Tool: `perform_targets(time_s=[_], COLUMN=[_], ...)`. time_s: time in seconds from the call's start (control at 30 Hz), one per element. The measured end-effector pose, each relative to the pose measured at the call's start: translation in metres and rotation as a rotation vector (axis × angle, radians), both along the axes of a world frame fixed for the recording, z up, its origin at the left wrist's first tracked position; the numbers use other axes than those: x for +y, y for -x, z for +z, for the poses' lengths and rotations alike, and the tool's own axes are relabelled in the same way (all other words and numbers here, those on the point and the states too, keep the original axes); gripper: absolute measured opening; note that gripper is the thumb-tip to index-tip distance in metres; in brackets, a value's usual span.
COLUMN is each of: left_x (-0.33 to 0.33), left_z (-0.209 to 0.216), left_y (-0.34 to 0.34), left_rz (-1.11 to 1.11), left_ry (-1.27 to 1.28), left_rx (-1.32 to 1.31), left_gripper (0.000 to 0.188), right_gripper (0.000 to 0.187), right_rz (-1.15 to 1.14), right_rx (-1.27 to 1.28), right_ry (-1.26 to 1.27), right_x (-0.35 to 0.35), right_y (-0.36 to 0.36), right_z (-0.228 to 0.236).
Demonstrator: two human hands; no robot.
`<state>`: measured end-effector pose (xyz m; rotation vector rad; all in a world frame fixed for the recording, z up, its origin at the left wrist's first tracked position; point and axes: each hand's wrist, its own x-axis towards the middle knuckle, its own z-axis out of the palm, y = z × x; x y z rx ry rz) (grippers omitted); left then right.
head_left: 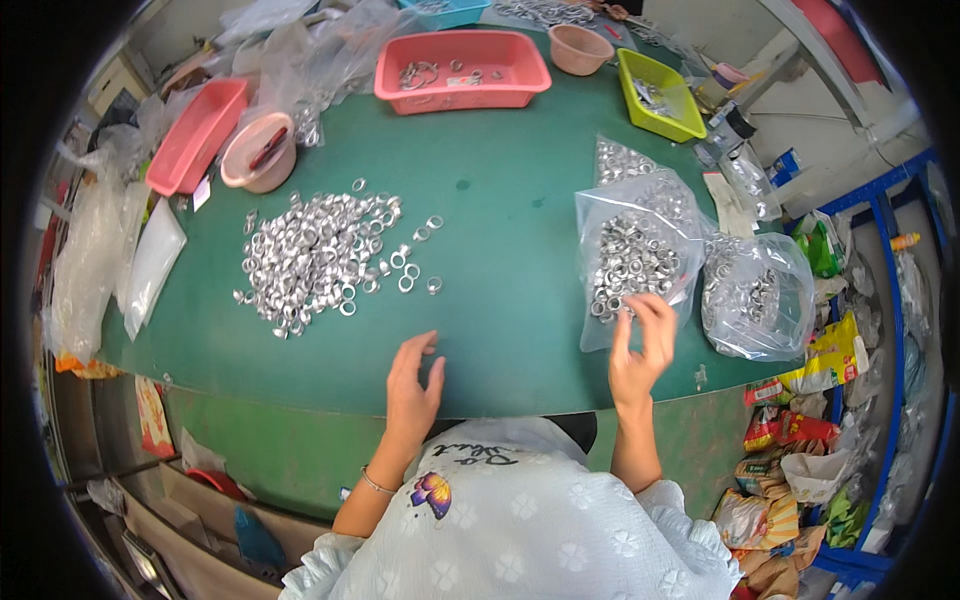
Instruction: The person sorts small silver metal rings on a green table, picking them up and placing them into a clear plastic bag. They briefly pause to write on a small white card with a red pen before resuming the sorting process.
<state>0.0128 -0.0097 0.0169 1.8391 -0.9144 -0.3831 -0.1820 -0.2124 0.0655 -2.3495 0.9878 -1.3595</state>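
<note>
Silver metal rings (318, 250): heaped loose at left on green desk (500, 200), with strays off to the heap's right; more inside clear plastic bag (592, 225) at right, plus another batch in rounded clear bag (796, 310) just beside it. Right hand (640, 362): fingers bent, thumb and index close together at near end of clear plastic bag; can't tell if gripping a ring. Left hand (408, 388): half open, apparently holding nothing, near desk's front edge. Probably at picking from bag. Next move: needs light fingertip pinch, no snagging film.
</note>
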Motion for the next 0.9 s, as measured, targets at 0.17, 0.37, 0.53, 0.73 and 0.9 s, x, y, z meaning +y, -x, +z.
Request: perform_targets(time_s=[0.17,0.37,0.53,0.73,0.9], left_x=[-0.081,-0.209,-0.266,-0.341,-0.324], left_z=[0.013,0.005,0.065,0.160,0.120], left_y=[0.024,0.053,0.036,-0.014,-0.027], left_rz=[-0.250,-0.416,-0.360,-0.354,-0.384], left_ry=[0.157,-0.004,0.318,0.539,0.454], left_rx=[0.345,0.382,0.409,0.219,0.244], left_gripper=[0.054,0.021,0.042,0.046,0.044], right_gripper=[0.033,0.015,0.027,0.029,0.028], right_rz=[-0.426,-0.219,-0.150,-0.041,0.014], right_rx=[-0.030,0.088,-0.176,-0.651,-0.579], right_ry=[0.109,-0.349,-0.190,-0.292,-0.475], right_x=[-0.015,-0.068,-0.132,-0.186,-0.142], right_y=[0.015,0.037,0.039,0.044,0.050], right_z=[0.020,-0.002,0.023,0.102,0.070])
